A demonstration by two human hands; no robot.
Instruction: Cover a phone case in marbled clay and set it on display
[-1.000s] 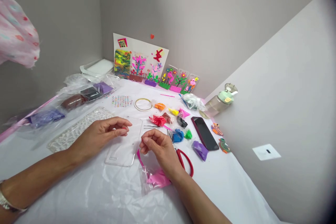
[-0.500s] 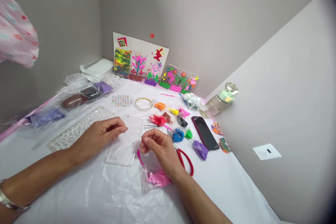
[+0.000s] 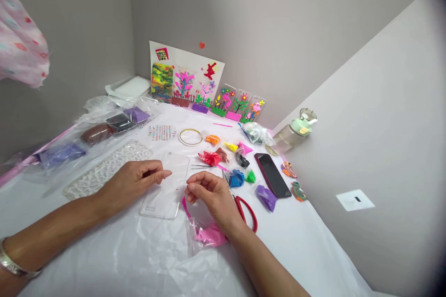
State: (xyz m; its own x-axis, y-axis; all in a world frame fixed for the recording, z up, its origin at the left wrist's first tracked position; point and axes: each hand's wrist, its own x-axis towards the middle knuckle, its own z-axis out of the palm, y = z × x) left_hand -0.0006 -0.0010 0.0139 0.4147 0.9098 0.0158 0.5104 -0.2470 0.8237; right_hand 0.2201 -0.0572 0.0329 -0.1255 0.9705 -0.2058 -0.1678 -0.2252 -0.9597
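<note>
My left hand (image 3: 144, 176) is over the left edge of a clear phone case (image 3: 163, 206) lying flat on the white-covered table. Its fingers are curled, with the thumb along the index finger; anything inside is hidden. Just right of the case, my right hand (image 3: 205, 190) has thumb and fingertips pinched together, and whatever they hold is too small to tell. Under that hand lie a bag of pink clay (image 3: 211, 235), a pink plastic tool (image 3: 186, 206) and red-handled scissors (image 3: 255, 218), partly hidden. A textured clear case (image 3: 101, 171) lies beyond my left forearm.
Several small bags of coloured clay, like the purple one (image 3: 266, 198), lie to the right. Near them are tweezers (image 3: 202, 166), a phone (image 3: 272, 175) and a bottle (image 3: 291, 137). Decorated cases (image 3: 226, 102) stand along the wall. Larger clay bags (image 3: 97, 133) lie left.
My left hand has shifted slightly right and down, with the thumb tip reaching farther out. My right hand stays nearly in place. The objects on the table have not moved.
</note>
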